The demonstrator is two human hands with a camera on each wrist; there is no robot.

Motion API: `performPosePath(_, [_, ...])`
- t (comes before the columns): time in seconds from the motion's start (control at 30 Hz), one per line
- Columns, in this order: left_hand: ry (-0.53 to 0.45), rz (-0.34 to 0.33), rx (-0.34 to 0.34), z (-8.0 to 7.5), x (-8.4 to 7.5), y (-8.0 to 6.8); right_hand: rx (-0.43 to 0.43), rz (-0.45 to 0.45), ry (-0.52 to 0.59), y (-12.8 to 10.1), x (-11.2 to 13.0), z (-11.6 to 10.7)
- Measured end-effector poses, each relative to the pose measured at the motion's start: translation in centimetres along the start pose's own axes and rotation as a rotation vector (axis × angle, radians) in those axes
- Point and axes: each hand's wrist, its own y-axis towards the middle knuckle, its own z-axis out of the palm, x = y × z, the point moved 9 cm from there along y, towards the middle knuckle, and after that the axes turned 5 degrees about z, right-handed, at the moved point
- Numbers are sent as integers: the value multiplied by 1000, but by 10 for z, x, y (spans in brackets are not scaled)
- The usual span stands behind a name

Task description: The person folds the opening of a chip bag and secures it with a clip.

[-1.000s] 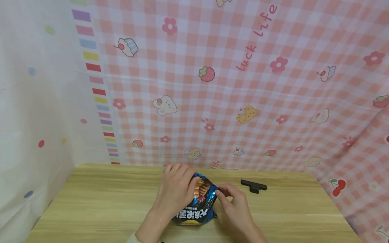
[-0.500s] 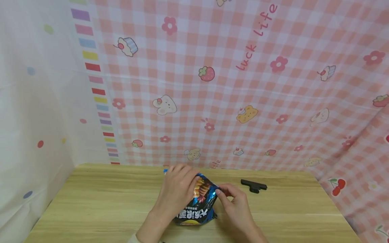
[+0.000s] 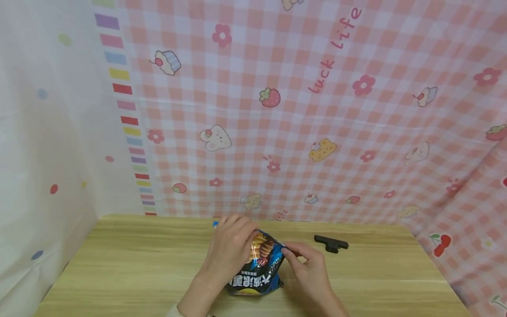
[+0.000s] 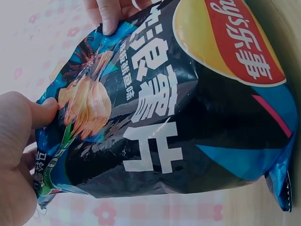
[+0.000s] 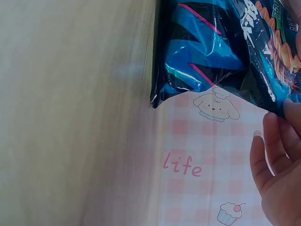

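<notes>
A black and blue bag of potato chips [image 3: 257, 264] stands on the wooden table, its printed lettering upside down in the head view. My left hand [image 3: 231, 248] grips the bag's upper left part, thumb on the printed front and fingers over the top. My right hand [image 3: 310, 268] pinches the upper right corner between thumb and fingers. In the left wrist view the bag front [image 4: 188, 108] fills much of the frame, with the left thumb [image 4: 44, 113] pressing near the top edge. The right wrist view shows the bag's side [image 5: 202, 52] bulging and the right fingers [image 5: 277, 146] at its corner.
A black bag clip [image 3: 331, 243] lies on the table [image 3: 376, 273] to the right of my right hand. Behind the table hangs a pink checked cloth [image 3: 245, 110], with a white cloth [image 3: 47, 145] on the left side.
My left hand has shifted slightly at the top of the bag, and a blue corner now shows to its left. The right hand keeps its pinch; the clip stays put.
</notes>
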Motion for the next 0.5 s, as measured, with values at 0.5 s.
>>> performPosePath(0.5, [-44, 2, 15, -1, 1, -1, -64, -430, -25, -8, 19, -4])
